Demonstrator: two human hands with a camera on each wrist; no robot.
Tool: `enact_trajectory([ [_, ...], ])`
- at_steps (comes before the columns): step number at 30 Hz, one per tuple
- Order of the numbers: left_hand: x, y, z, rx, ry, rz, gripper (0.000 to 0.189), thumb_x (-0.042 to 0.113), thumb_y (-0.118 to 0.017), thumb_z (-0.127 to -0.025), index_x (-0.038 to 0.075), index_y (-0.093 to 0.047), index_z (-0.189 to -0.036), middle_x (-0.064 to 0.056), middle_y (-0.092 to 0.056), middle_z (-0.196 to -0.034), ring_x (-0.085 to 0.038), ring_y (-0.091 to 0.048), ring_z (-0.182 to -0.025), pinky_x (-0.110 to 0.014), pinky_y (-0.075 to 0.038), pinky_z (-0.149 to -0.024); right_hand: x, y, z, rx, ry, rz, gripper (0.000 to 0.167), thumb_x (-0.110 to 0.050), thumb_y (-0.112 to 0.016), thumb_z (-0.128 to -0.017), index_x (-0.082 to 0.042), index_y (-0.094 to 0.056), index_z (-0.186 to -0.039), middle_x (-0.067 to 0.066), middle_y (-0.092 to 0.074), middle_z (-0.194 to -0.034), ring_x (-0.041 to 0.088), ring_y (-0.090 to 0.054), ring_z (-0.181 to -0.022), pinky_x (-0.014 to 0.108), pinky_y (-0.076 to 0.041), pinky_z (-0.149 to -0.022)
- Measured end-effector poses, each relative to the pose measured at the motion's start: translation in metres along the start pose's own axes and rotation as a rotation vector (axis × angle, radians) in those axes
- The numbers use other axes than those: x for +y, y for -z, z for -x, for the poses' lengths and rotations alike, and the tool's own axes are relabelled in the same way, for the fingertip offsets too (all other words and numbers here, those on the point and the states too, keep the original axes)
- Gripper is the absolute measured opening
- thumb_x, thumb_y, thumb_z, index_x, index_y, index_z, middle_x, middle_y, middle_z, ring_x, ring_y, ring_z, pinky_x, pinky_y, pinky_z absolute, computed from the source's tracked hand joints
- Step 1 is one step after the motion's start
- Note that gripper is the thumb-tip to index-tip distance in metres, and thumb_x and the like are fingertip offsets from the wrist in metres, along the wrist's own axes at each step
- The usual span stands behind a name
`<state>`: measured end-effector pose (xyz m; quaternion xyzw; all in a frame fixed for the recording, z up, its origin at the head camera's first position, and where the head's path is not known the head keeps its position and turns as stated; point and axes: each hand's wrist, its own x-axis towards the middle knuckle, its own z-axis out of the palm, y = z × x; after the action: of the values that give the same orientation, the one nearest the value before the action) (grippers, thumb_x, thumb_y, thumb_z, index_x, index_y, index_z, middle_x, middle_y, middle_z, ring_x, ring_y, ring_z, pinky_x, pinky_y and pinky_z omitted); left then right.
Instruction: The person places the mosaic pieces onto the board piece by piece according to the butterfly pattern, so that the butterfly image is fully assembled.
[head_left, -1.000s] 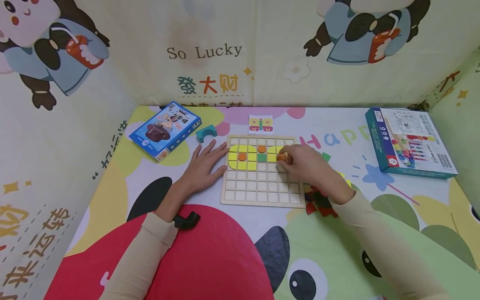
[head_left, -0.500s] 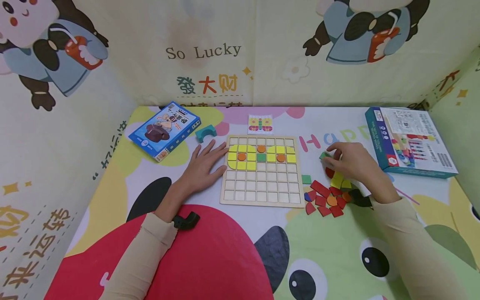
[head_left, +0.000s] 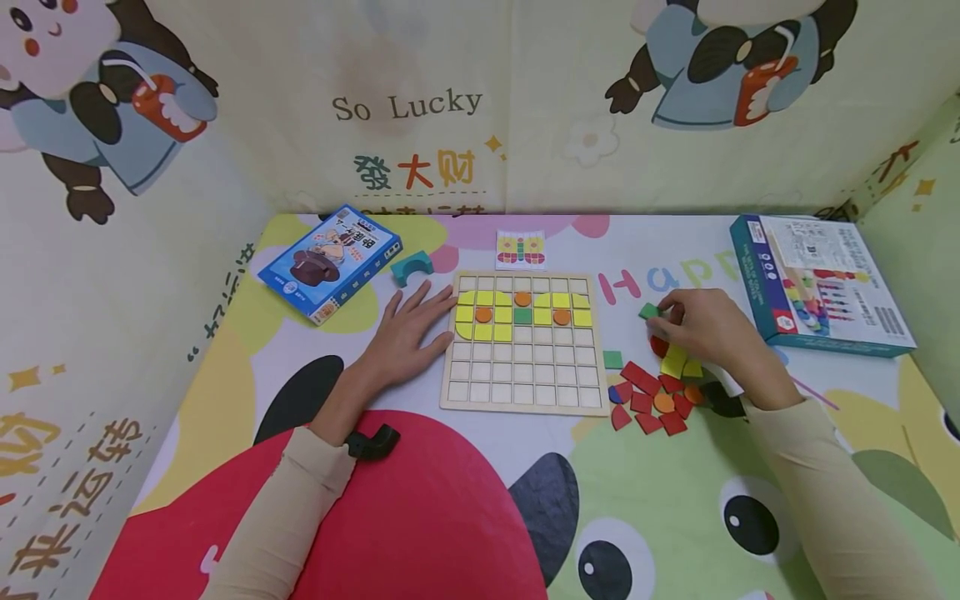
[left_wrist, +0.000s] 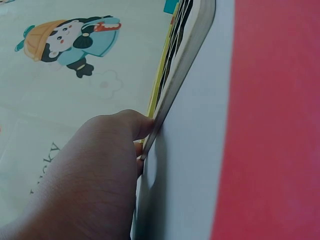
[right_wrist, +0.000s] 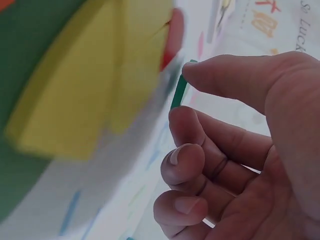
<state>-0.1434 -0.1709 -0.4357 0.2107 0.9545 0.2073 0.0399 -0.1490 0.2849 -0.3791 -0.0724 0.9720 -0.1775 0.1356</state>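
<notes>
A wooden grid board (head_left: 525, 373) lies on the table, its upper rows partly filled with yellow tiles (head_left: 485, 297), a green square tile (head_left: 522, 315) and orange round tiles (head_left: 561, 317). Along the board's left edge my left hand (head_left: 405, 335) rests with spread fingers; in the left wrist view its thumb (left_wrist: 137, 122) touches the board's side. Right of the board, my right hand (head_left: 701, 329) pinches a small green tile (head_left: 648, 311) between thumb and forefinger. The right wrist view shows this green tile (right_wrist: 179, 92) edge-on at the fingertips, the other fingers curled.
Loose red tiles (head_left: 640, 377), yellow tiles (head_left: 673, 360) and another green tile (head_left: 612, 359) lie right of the board. Behind it is a butterfly pattern card (head_left: 521, 249). A blue box (head_left: 330, 262) and teal arch block (head_left: 412, 267) stand back left, a larger box (head_left: 825, 283) back right.
My right hand has left an orange round tile on the board and moved right to the green tile beyond the loose pile. My left hand has stayed put.
</notes>
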Motion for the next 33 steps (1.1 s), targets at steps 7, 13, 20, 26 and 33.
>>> enact_trajectory([
  [7,0.0,0.001,0.001,-0.001,0.001,0.002,0.069,0.051,-0.053,-0.104,0.026,-0.038,-0.166,0.006,-0.028,-0.177,-0.027,-0.008,-0.17,-0.062,0.001,-0.135,-0.037,-0.002,-0.003,0.024,0.075,0.019,0.041,-0.027,-0.076,-0.097,0.001,-0.072,-0.125,0.016,-0.073,-0.095,0.023,-0.059,-0.078,0.029,-0.051,-0.063],
  [13,0.0,0.001,0.001,0.001,0.001,0.001,0.068,0.051,-0.053,-0.104,0.026,-0.038,-0.166,0.006,-0.029,-0.177,-0.027,-0.009,-0.17,-0.063,0.001,-0.135,-0.08,-0.019,-0.008,0.054,0.209,0.035,0.033,-0.024,-0.078,-0.096,0.0,-0.075,-0.12,0.01,-0.073,-0.088,0.022,-0.059,-0.076,0.03,-0.052,-0.066],
  [20,0.001,0.001,0.001,-0.001,0.0,0.008,0.069,0.051,-0.053,-0.104,0.027,-0.038,-0.166,0.006,-0.028,-0.177,-0.027,-0.008,-0.17,-0.063,0.001,-0.135,-0.119,-0.04,-0.012,0.063,0.353,0.072,0.031,-0.026,-0.079,-0.095,-0.004,-0.077,-0.118,0.005,-0.072,-0.089,0.018,-0.061,-0.08,0.034,-0.056,-0.07],
  [26,0.002,0.002,0.0,-0.005,0.001,0.014,0.069,0.05,-0.054,-0.103,0.027,-0.038,-0.166,0.006,-0.028,-0.177,-0.027,-0.008,-0.17,-0.064,0.001,-0.135,-0.136,-0.048,-0.015,0.043,0.407,0.154,0.03,-0.028,-0.079,-0.096,-0.008,-0.077,-0.118,0.004,-0.074,-0.093,0.017,-0.062,-0.079,0.033,-0.058,-0.071],
  [33,0.001,0.001,0.001,-0.008,0.001,0.014,0.069,0.051,-0.053,-0.103,0.027,-0.038,-0.166,0.007,-0.028,-0.177,-0.026,-0.007,-0.17,-0.063,0.002,-0.135,-0.143,-0.054,-0.018,0.046,0.429,0.186,0.028,-0.026,-0.08,-0.095,-0.009,-0.078,-0.117,0.005,-0.076,-0.102,0.018,-0.066,-0.083,0.032,-0.06,-0.073],
])
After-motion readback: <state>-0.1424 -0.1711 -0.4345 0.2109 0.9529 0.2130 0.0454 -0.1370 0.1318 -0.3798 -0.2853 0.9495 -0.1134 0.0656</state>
